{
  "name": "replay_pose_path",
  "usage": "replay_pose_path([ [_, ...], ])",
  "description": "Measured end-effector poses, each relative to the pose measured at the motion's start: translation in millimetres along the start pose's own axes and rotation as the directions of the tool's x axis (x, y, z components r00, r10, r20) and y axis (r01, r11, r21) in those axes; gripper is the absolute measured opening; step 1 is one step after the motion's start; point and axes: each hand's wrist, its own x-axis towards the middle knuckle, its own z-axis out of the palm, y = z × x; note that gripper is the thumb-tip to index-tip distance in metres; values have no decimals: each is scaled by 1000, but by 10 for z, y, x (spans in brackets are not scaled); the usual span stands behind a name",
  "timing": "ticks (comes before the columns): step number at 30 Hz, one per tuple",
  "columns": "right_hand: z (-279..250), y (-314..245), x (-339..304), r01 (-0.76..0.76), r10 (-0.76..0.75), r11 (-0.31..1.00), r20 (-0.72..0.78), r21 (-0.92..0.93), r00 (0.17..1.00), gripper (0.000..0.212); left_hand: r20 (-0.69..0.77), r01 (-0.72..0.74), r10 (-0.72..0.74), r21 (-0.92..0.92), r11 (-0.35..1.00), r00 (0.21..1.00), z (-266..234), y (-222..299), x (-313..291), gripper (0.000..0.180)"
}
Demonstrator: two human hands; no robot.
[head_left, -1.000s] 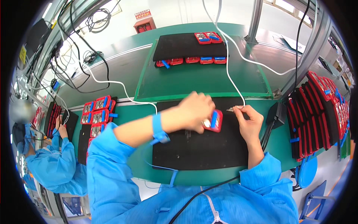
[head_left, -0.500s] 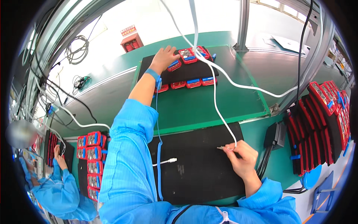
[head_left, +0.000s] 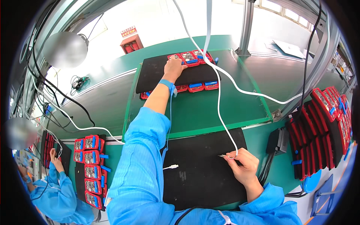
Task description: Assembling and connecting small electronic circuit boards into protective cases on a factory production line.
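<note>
My left hand (head_left: pixel 173 70), with a blue wrist strap (head_left: pixel 167 85), reaches to the far black foam tray (head_left: pixel 150 73). Its fingers are closed on a small red-framed module (head_left: pixel 174 57) with metallic parts, at the left end of a row. Beside it are more red modules (head_left: pixel 189 58) with blue tabs. Above the black mat (head_left: pixel 202 180), my right hand (head_left: pixel 243 165) pinches the end of a white cable (head_left: pixel 221 116); a thin metallic tip (head_left: pixel 223 155) pokes out of the fingers. A white plug (head_left: pixel 172 167) lies on the mat.
Red modules line a tray (head_left: pixel 93 171) at left, and stacked black trays of them (head_left: pixel 313 138) stand at right. A black box (head_left: pixel 277 140) sits near the stack. White cables hang over the bench. A co-worker in a blue sleeve (head_left: pixel 65 195) works at far left.
My left hand has moved right on the far tray, and the module under it now sits in line with the others. My right hand has stayed nearly still, holding the cable end.
</note>
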Motion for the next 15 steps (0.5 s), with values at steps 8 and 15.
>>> replay_pose_path([
  [8,89,-30,-47,3,-3,1000,13,17,1000,13,-239,-167,120,-188,968,964,-737,20,-728,58],
  [15,95,60,-171,-13,9,996,45,89,999,8,-55,-27,18,-170,985,998,-2303,223,-3530,31],
])
